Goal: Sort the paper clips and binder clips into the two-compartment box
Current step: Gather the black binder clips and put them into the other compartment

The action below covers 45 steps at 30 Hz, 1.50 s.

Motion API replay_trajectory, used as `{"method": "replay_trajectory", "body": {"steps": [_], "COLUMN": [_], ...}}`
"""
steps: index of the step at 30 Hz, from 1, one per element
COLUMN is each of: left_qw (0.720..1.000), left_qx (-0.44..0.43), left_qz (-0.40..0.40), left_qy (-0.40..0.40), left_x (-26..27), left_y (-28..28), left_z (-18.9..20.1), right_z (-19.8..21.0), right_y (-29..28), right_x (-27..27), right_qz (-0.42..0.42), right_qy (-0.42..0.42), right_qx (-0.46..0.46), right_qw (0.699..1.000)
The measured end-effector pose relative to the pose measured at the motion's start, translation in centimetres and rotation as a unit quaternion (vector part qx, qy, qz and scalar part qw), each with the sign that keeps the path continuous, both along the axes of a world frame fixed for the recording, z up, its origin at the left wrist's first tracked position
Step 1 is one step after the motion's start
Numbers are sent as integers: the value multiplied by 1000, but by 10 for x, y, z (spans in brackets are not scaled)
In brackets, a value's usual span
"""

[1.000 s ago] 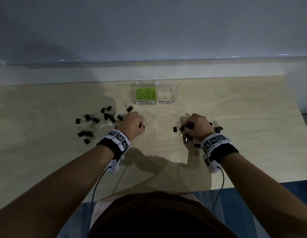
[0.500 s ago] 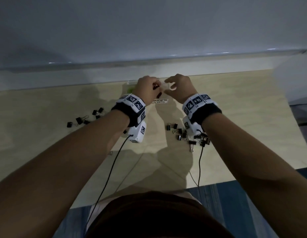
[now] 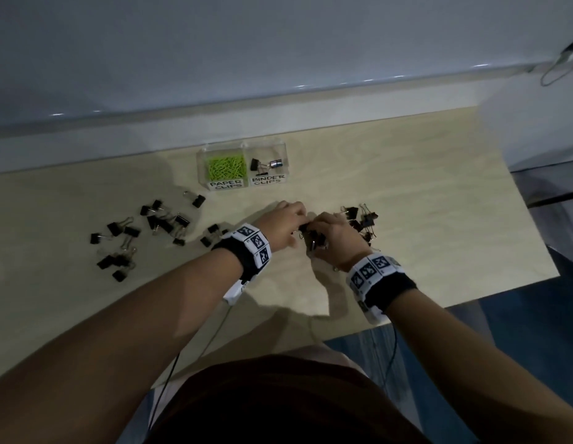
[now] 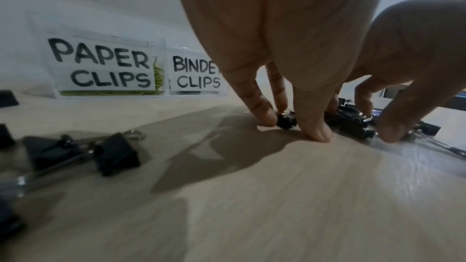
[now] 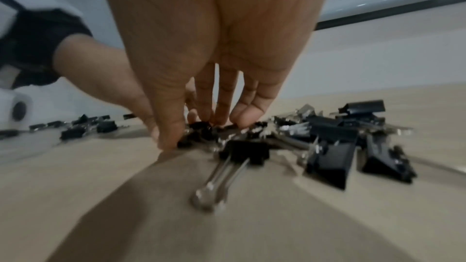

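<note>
Now, with both hands' fingertips pinching at black binder clips in the pile at the box's five o'clock, one clip is best being gripped by its body by the left hand and one by the right hand, so wire handles are not being tangled.

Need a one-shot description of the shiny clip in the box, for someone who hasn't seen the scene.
Find the clear two-compartment box at the far edge of the wooden table. Look in its right half, labelled BINDER CLIPS, beside the half full of green paper clips. The silver binder clip lies at the right there; its neighbour, a black binder clip, is black like those on the table.
</note>
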<state>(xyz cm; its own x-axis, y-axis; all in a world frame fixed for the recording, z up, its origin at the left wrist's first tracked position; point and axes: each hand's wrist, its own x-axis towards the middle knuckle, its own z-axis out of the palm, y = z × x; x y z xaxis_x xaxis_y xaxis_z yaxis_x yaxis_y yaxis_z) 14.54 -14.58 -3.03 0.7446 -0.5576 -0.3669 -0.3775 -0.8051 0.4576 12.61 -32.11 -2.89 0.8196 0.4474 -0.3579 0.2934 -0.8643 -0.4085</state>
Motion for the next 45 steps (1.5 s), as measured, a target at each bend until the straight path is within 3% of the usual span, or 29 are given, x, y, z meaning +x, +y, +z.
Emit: {"method": "replay_trajectory", "body": {"steps": [6,13,16,21,25,28,32,35,38,41,45], "left_qw": [999,994,988,947,901,891,913,926,949,977,992], "left_qx": [11,24,-4,-132,-179,-160,-101,-98,-105,-114,-97], "left_qz": [22,71,139,283,371,399,379,334,259,163,71], "left_qy": [-35,-76,-71,-80,-137,-143,-109,-144,-147,-72,-37], "left_x": [-6,-10,-7,11,46,67,72,59,41,26,25], "left_y": [5,9,14,31,47,54,57,50,29,-7,-63], "left_z": [7,14,18,29,49,52,48,49,44,34,21], "right_z": [-9,-4,-5,13,35,47,50,51,46,35,16], "right_y": [2,9,7,18,47,75,88,51,-14,-70,-97], "right_x": [-3,14,20,42,80,106,120,120,108,85,58], "right_qz": [24,32,-23,-188,-234,-226,-168,-146,-187,-239,-266], "right_qy": [-72,-52,-34,26,-3,-55,-63,-84,-78,-45,-14], "right_qx": [61,83,126,184,272,263,187,161,108,33,2], "right_qw": [995,995,991,965,933,936,966,972,973,969,964]}}
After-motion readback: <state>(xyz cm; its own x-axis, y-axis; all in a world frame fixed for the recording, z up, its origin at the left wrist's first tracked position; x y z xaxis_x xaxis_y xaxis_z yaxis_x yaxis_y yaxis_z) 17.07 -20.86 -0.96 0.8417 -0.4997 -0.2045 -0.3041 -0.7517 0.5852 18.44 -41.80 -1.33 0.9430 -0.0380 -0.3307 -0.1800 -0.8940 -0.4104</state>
